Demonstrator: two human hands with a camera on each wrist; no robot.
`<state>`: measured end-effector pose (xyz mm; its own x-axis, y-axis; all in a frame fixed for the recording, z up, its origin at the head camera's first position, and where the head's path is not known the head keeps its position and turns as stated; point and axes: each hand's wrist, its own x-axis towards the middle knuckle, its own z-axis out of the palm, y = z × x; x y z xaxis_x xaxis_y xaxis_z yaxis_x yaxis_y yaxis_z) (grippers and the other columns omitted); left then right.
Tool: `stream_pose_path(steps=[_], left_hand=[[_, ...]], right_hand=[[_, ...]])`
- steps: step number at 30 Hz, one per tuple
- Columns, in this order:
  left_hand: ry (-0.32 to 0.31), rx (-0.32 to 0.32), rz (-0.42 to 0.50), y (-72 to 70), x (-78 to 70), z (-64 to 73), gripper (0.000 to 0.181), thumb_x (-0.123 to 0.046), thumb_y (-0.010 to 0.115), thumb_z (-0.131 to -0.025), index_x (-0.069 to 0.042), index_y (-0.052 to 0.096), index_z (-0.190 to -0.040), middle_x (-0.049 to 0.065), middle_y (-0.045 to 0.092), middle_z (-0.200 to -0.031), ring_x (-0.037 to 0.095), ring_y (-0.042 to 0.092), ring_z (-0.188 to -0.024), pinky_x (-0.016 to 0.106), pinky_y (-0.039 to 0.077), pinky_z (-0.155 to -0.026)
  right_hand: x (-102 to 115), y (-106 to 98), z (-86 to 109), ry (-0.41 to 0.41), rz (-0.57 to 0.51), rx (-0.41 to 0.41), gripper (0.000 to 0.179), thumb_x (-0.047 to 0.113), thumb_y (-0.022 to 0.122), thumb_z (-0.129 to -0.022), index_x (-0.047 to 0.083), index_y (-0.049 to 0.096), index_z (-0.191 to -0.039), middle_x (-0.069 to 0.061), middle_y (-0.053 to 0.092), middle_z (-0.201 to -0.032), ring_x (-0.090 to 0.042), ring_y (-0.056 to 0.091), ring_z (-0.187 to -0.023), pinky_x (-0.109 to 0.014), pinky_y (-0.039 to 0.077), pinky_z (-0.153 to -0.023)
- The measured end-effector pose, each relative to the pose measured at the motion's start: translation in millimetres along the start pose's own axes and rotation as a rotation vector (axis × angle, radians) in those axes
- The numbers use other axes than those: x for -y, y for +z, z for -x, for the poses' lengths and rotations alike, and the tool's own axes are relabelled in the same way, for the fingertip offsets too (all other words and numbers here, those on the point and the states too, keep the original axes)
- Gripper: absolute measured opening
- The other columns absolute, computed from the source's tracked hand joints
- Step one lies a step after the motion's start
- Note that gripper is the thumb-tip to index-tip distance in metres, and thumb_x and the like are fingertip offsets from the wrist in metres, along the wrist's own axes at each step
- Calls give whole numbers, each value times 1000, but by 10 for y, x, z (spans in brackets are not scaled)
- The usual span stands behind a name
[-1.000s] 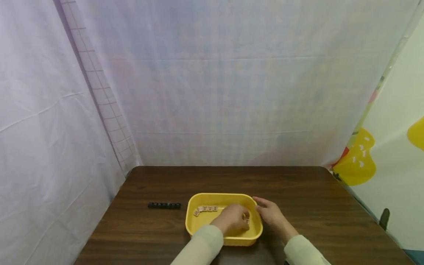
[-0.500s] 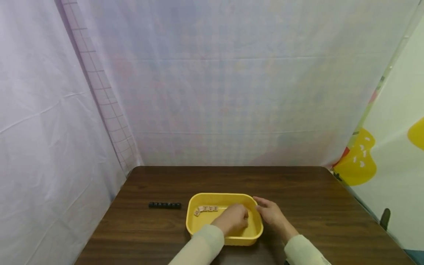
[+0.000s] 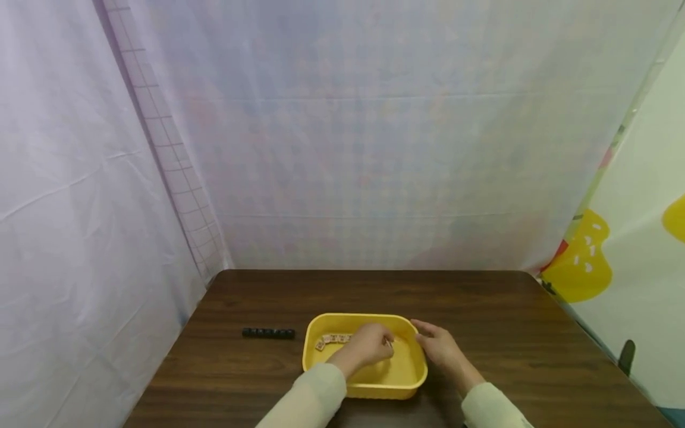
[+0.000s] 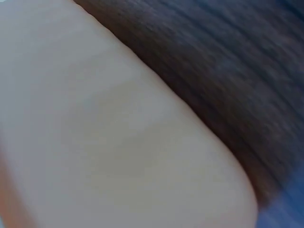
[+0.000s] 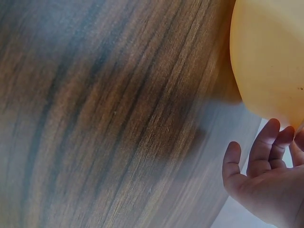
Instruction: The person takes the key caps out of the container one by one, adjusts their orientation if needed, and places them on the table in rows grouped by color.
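A yellow plastic basin sits on the dark wooden table. Reaching inside it, my left hand has its fingers bent and pinches a small pale tile, mostly hidden by the fingers. Several small beige tiles with dark marks lie in a bent row along the basin's far left; the hand covers the row's right end. My right hand rests against the basin's right side, fingers loosely extended. In the right wrist view its fingertips are right at the yellow wall. The left wrist view shows mostly a pale sleeve.
Left of the basin, a black segmented bar lies on the wooden table. Pale curtains hang behind the table and at its left; a white cloth with yellow shapes is at the right.
My left hand has moved a little left and up inside the basin, with the pale tile that was near the basin's right side. My right hand stays at the basin's side.
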<state>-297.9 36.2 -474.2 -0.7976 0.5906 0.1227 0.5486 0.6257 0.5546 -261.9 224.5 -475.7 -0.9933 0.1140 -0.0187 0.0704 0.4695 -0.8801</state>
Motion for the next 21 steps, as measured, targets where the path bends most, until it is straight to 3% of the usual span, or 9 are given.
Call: stream_pose_path(steps=[4,9,14,18,21], left_hand=[[-9,-56,91,-74,71,70,25,-10,68,-81,-2,74,-104,-1,67,-85,6,57,-72,23,49,-67],[-45,-88,237,-232,156,193,29,-14,65,-90,-3,71,-116,2,70,-100,13,63,-87,30,52,-73],[-99,-155,370,-422,277,306,24,-12,68,-91,-3,71,-112,0,67,-96,15,62,-87,32,53,-70],[-150,-231,418,-615,412,422,21,-12,70,-91,-5,71,-110,-1,66,-94,15,61,-86,35,53,-72],[-188,-295,395,-756,550,530,19,-14,71,-91,-6,72,-108,1,66,-95,17,60,-87,37,51,-75]], right_hand=[[9,-2,16,4,19,4,40,4,53,-97,-5,56,-136,-32,50,-137,-44,53,-121,-49,48,-96],[5,-3,18,19,9,20,41,5,51,-98,-4,53,-138,-32,47,-140,-47,48,-126,-52,44,-100],[15,-2,25,27,6,16,41,5,51,-98,-4,53,-138,-31,47,-141,-47,47,-127,-53,43,-101],[25,-2,26,24,6,7,40,5,52,-98,-5,54,-137,-32,48,-140,-47,48,-126,-52,43,-100],[26,1,17,21,2,7,40,4,51,-98,-5,54,-137,-33,47,-139,-48,47,-126,-54,43,-101]])
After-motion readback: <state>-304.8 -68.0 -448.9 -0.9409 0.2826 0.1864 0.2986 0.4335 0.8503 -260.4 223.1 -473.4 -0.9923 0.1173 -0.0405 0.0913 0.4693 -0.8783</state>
